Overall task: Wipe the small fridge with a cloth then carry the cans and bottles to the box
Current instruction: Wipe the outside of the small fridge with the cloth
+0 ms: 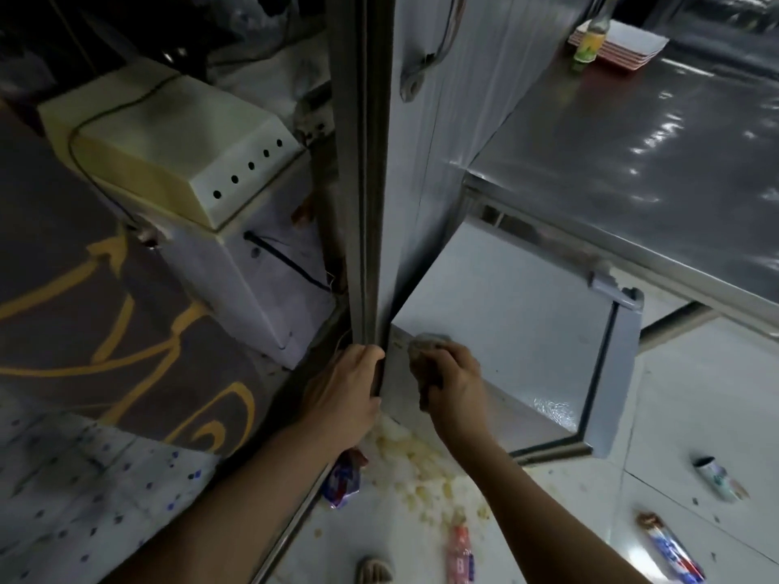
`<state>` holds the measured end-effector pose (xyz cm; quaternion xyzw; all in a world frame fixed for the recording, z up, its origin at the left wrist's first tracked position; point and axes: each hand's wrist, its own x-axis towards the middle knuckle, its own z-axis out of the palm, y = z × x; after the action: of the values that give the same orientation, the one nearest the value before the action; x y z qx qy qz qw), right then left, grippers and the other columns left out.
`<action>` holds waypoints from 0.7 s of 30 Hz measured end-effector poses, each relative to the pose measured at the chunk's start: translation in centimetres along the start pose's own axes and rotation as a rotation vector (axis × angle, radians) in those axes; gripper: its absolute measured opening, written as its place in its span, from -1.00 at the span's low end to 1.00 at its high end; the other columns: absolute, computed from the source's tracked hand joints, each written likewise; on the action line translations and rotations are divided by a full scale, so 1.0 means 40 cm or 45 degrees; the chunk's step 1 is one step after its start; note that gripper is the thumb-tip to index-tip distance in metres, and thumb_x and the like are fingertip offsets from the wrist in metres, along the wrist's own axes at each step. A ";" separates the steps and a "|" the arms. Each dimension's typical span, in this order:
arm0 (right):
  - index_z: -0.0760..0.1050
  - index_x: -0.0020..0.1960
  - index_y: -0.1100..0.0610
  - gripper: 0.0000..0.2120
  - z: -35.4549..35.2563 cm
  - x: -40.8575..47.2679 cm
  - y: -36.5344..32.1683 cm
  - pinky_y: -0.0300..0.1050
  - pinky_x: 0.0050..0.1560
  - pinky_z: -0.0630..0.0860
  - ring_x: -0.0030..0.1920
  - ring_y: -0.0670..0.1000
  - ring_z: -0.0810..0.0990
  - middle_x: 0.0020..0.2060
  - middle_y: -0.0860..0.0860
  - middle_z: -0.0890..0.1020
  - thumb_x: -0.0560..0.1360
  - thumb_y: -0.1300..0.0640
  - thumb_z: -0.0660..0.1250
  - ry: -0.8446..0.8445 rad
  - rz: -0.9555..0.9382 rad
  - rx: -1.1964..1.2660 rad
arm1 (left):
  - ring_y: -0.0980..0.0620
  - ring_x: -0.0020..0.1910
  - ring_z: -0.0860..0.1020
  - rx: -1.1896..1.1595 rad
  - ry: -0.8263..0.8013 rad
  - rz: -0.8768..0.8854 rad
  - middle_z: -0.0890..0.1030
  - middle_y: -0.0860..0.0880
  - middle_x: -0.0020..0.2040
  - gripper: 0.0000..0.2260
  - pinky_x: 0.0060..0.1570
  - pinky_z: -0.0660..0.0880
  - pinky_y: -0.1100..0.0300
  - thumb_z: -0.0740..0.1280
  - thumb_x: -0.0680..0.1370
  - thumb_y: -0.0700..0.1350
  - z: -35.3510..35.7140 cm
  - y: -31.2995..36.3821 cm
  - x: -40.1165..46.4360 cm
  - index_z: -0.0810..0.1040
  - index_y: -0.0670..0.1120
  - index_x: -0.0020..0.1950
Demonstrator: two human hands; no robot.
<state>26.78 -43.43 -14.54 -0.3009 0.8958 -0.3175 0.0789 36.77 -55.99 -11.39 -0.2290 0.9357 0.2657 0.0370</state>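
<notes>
The small grey fridge (506, 314) stands under a steel counter, seen from above. Its door (366, 183) is swung open towards me, edge-on. My left hand (345, 389) grips the door's lower edge at the rubber seal. My right hand (453, 383) presses a crumpled brownish cloth (425, 345) against the fridge's top near its front corner. Cans and bottles lie on the white floor: a blue-red can (341, 482) under my left forearm, a red bottle (459, 554), a blue-white can (674, 550) and a pale can (718, 478). No box is in view.
Yellowish crumbs or slush (417, 453) are spilled on the floor in front of the fridge. A white-yellow metal appliance (177, 162) with a black cable stands left of the door. The steel counter (653, 153) holds a bottle (590, 40) and stacked red-white trays (628, 46). A sandal (373, 571) shows below.
</notes>
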 end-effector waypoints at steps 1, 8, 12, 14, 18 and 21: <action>0.55 0.18 0.20 -0.66 0.015 0.020 -0.002 0.02 0.13 0.53 0.21 0.12 0.43 0.25 0.13 0.47 0.42 0.35 0.33 0.017 -0.016 -0.024 | -0.02 0.24 0.36 0.006 0.010 0.006 0.35 -0.01 0.30 -0.57 0.11 0.43 0.08 0.33 0.50 -0.15 0.007 -0.007 0.014 0.29 -0.01 0.31; 0.58 0.04 0.27 -0.77 0.127 0.164 -0.015 0.01 -0.02 0.53 0.14 0.21 0.49 0.12 0.20 0.55 0.39 0.36 0.37 0.155 -0.102 -0.127 | -0.02 0.25 0.36 0.100 0.046 0.104 0.35 -0.02 0.31 -0.54 0.14 0.42 0.06 0.32 0.50 -0.14 0.059 -0.075 0.094 0.26 -0.02 0.36; 0.58 -0.08 0.26 -0.85 0.197 0.203 -0.014 0.04 -0.07 0.48 0.01 0.25 0.50 -0.01 0.21 0.57 0.35 0.34 0.36 0.215 -0.087 -0.306 | -0.02 0.25 0.34 0.157 0.031 0.137 0.34 0.00 0.30 -0.54 0.10 0.43 0.08 0.32 0.49 -0.13 0.071 -0.117 0.123 0.26 0.01 0.34; 0.56 -0.03 0.23 -0.83 0.214 0.206 -0.002 0.03 -0.06 0.42 0.01 0.23 0.48 0.00 0.19 0.56 0.38 0.28 0.31 0.215 -0.072 -0.397 | -0.02 0.24 0.35 0.187 0.021 0.191 0.35 0.00 0.30 -0.56 0.08 0.43 0.08 0.32 0.49 -0.14 0.078 -0.135 0.131 0.27 0.01 0.33; 0.54 0.06 0.19 -0.78 0.206 0.186 0.036 0.03 -0.06 0.41 0.06 0.23 0.45 0.06 0.15 0.54 0.43 0.27 0.27 0.201 -0.025 -0.512 | -0.02 0.29 0.33 0.239 0.000 0.307 0.32 0.01 0.33 -0.52 0.10 0.43 0.10 0.32 0.50 -0.12 0.098 -0.149 0.148 0.24 -0.01 0.38; 0.54 0.07 0.20 -0.74 0.176 0.145 0.076 0.04 -0.06 0.42 0.05 0.23 0.46 0.09 0.15 0.55 0.38 0.31 0.31 0.205 0.011 -0.544 | -0.04 0.26 0.36 0.231 -0.005 0.362 0.34 -0.01 0.31 -0.52 0.07 0.44 0.08 0.33 0.48 -0.12 0.113 -0.139 0.162 0.26 -0.03 0.36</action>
<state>22.95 -48.65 -21.66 -0.2805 0.9474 -0.1432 -0.0569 33.24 -60.53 -19.17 -0.0894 0.9788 0.1831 0.0212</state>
